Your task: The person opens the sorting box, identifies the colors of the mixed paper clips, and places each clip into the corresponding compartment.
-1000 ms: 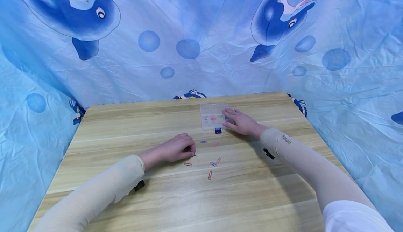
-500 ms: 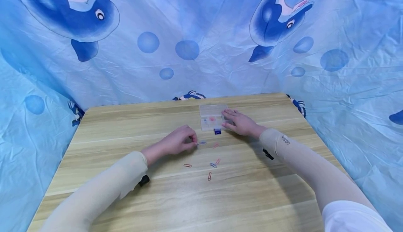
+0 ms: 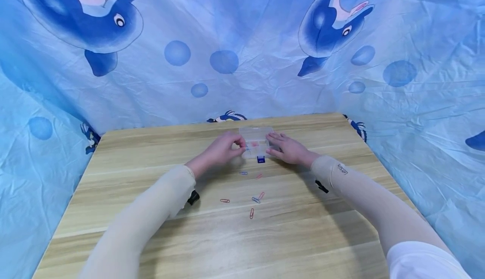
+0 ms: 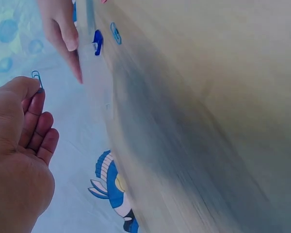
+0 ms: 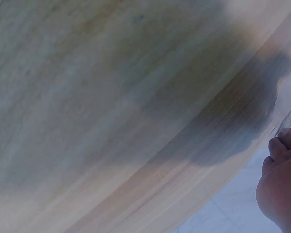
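My left hand pinches a light blue paper clip between thumb and index finger, over the left end of a clear plastic compartment box. The box lies with its lid tipped back and its dark blue latch facing me. Inside, a pinkish-red patch and some blue show; how many clips these are cannot be made out. Against the box's right side rests my right hand, its fingers extended over the edge. In the right wrist view only part of the right hand appears at the margin.
Loose paper clips lie in front of the box: a blue one, a pink one, a pink beside a blue, and two red ones. A dolphin-print curtain stands behind the wooden table.
The left hand has carried the blue paper clip from the table forward to the box's left end. The right hand has stayed on the box's right side.
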`<state>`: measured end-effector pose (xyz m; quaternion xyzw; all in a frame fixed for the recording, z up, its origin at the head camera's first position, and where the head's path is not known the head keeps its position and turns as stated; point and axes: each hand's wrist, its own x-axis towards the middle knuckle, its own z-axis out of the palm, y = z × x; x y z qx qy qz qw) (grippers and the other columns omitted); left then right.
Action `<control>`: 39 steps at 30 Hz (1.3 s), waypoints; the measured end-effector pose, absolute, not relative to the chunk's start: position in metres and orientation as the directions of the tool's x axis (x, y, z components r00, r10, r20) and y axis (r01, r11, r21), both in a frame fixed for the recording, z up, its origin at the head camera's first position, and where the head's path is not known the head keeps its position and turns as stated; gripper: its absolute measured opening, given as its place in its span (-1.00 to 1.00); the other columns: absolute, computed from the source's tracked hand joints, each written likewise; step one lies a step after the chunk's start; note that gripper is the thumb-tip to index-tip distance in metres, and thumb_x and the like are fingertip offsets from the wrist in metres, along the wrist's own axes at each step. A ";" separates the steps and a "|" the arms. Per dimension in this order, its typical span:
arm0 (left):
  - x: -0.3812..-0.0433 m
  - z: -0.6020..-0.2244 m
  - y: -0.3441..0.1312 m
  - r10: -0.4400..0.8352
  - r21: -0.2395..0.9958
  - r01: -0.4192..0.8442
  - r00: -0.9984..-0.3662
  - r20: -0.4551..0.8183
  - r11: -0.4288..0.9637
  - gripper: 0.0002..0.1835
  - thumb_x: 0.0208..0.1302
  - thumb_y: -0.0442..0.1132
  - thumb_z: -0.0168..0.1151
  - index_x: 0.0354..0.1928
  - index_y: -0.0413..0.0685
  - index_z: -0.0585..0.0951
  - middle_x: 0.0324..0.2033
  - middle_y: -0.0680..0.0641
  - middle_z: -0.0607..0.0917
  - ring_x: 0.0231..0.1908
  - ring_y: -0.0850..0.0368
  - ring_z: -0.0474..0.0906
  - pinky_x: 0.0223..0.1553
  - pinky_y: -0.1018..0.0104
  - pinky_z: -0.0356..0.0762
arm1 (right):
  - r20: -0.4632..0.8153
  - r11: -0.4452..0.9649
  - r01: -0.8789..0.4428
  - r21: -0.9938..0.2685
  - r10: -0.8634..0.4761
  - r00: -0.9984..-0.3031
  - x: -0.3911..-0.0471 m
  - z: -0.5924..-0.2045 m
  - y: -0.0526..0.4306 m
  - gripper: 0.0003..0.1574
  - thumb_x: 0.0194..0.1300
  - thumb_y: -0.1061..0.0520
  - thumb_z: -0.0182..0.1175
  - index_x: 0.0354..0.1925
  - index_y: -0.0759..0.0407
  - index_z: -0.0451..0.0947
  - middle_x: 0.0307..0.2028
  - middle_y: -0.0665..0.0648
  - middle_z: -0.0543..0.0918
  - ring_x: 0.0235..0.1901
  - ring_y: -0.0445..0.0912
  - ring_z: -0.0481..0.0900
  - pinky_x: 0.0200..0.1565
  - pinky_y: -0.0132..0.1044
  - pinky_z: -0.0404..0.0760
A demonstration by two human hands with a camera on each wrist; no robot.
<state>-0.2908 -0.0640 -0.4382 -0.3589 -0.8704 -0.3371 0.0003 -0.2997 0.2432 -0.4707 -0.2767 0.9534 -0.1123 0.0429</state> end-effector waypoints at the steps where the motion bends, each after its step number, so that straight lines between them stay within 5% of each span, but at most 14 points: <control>1: -0.293 -0.439 -0.062 0.620 0.590 0.620 -0.747 0.241 0.517 -0.94 0.44 -0.26 0.38 -0.24 0.05 0.69 -0.18 0.05 0.74 0.01 0.03 0.60 0.20 0.04 0.54 | -0.020 0.821 -0.519 -0.239 -0.538 -0.842 -0.300 -0.471 0.243 -0.07 0.66 -0.31 0.00 0.66 0.19 0.11 0.65 0.28 0.16 0.65 0.12 0.09 0.63 0.06 -0.02; 26: -0.332 -0.461 -0.063 0.586 0.530 0.595 -0.783 0.211 0.604 -0.96 0.44 -0.28 0.38 -0.20 -0.07 0.69 -0.18 -0.02 0.76 -0.01 -0.04 0.55 0.18 0.04 0.50 | -0.016 0.807 -0.535 -0.251 -0.556 -0.831 -0.300 -0.471 0.229 -0.08 0.67 -0.29 0.02 0.67 0.20 0.09 0.65 0.29 0.14 0.65 0.11 0.07 0.63 0.05 -0.05; 39: -0.310 -0.454 -0.070 0.582 0.696 0.527 -0.791 0.192 0.487 -0.79 0.48 -0.24 0.38 0.05 -0.15 0.77 -0.01 -0.05 0.80 0.10 -0.01 0.67 0.30 -0.02 0.54 | -0.015 0.816 -0.515 -0.261 -0.537 -0.843 -0.297 -0.468 0.240 -0.07 0.66 -0.27 0.02 0.66 0.23 0.10 0.65 0.30 0.15 0.65 0.13 0.08 0.63 0.09 -0.04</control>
